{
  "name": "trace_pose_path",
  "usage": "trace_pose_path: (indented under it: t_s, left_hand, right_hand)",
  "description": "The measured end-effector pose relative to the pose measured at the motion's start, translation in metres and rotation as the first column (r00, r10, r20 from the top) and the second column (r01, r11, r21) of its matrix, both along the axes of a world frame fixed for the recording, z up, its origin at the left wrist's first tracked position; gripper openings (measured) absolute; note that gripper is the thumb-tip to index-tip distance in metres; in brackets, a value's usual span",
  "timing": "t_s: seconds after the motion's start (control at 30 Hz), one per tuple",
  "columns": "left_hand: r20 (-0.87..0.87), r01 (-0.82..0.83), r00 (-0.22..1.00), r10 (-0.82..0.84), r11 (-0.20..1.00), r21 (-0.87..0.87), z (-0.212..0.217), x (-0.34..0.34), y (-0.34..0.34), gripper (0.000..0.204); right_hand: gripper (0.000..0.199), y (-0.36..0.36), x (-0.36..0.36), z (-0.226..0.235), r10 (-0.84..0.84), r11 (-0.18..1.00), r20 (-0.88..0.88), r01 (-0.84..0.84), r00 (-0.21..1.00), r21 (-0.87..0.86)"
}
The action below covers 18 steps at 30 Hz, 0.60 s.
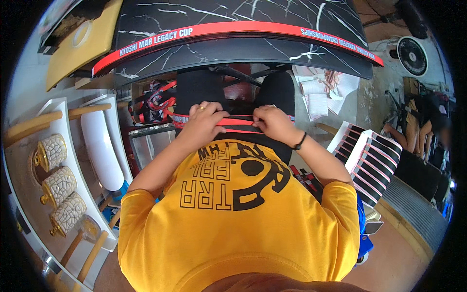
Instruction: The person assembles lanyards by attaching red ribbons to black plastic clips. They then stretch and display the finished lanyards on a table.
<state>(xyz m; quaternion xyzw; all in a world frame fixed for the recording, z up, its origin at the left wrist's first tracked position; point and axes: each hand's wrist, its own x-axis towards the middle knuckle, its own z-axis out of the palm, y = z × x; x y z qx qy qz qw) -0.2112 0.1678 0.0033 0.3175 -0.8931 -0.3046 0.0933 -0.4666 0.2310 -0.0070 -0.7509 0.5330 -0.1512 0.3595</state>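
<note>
Both of my hands rest on a red strip (238,122) that lies across a black panel (228,92) in my lap. My left hand (204,121) presses its fingers onto the left part of the strip and wears a ring. At the right part, my right hand (272,121) pinches the strip, with a black band on that wrist. My yellow shirt (233,219) with black print fills the lower middle of the view.
A large curved black marbled board with a red band (233,29) arches overhead. White shelves with gold-trimmed lattice cups (58,185) stand at the left. A stack of black, white and pink striped pieces (369,160) is at the right. Another person (418,126) sits far right, near a fan (412,56).
</note>
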Motion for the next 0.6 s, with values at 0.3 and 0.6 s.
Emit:
trace_pose_path:
  t_s: [0.3,0.6]
  left_hand:
    - [-0.04,-0.011,0.999,0.019,0.979,0.202,0.003,-0.01,0.002,0.029]
    - [0.196,-0.341,0.938,0.284,0.851,0.4,0.033,0.127,-0.068,0.022]
  right_hand:
    - [0.012,-0.011,-0.029,0.011,-0.1,0.977,0.184,0.062,0.978,0.203]
    - [0.012,-0.014,-0.146,0.001,-0.421,0.865,0.064,0.38,0.905,0.328]
